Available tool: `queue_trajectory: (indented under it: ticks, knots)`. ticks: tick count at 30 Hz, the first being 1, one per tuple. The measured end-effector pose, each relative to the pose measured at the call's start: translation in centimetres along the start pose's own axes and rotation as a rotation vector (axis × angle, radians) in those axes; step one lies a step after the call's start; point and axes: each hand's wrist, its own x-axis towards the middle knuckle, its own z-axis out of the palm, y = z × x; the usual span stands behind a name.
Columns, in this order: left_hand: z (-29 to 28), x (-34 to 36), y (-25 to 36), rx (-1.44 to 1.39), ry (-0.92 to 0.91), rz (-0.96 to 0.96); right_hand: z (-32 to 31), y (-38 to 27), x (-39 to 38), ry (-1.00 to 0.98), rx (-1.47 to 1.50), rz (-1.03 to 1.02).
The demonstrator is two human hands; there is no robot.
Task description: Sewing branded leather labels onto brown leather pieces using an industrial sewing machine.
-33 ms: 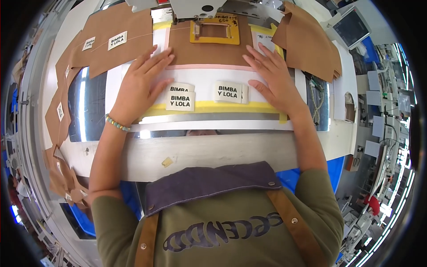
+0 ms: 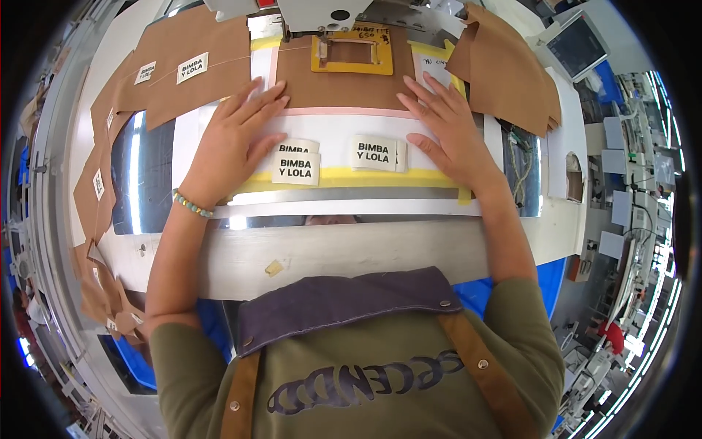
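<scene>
Both hands rest spread on a white template (image 2: 329,128) with yellow and pink tape. My left hand (image 2: 238,135) lies with fingertips at the left edge of a brown fabric panel (image 2: 322,91); my right hand (image 2: 446,132) lies likewise at its right edge. Neither grips anything. Between them sit two small stacks of white printed labels, one left (image 2: 295,170), one right (image 2: 373,154). Above, a yellow rectangular frame (image 2: 316,58) lies on the panel, just below a white sewing machine head (image 2: 322,13).
Brown pieces with labels, joined by threads, spread left (image 2: 190,95) and hang down the table's side; more are piled right (image 2: 512,88). A screen (image 2: 574,47) stands back right. The pale table edge (image 2: 351,256) is nearest my body. Blue bins (image 2: 479,293) show below.
</scene>
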Motion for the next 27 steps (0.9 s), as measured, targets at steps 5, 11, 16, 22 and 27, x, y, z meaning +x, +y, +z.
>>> queue_trajectory:
  ticks: [5,11,16,22,27]
  knots:
    - [0.09,0.16,0.1,0.015,-0.054,0.029,0.06,0.45,-0.26,0.054,0.066,0.028]
    - [0.18,0.01,0.16,0.054,-0.064,0.027,0.29,0.71,-0.14,0.144,0.165,0.045]
    - [0.19,0.02,-0.21,0.054,-0.088,0.037,0.5,0.38,-0.28,-0.01,-0.012,0.007]
    - [0.04,-0.22,-0.27,0.022,-0.088,0.031,0.4,0.15,-0.39,-0.051,-0.003,0.02]
    - [0.46,-0.17,-0.7,0.03,-0.047,0.081,0.13,0.36,-0.38,-0.052,0.004,0.008]
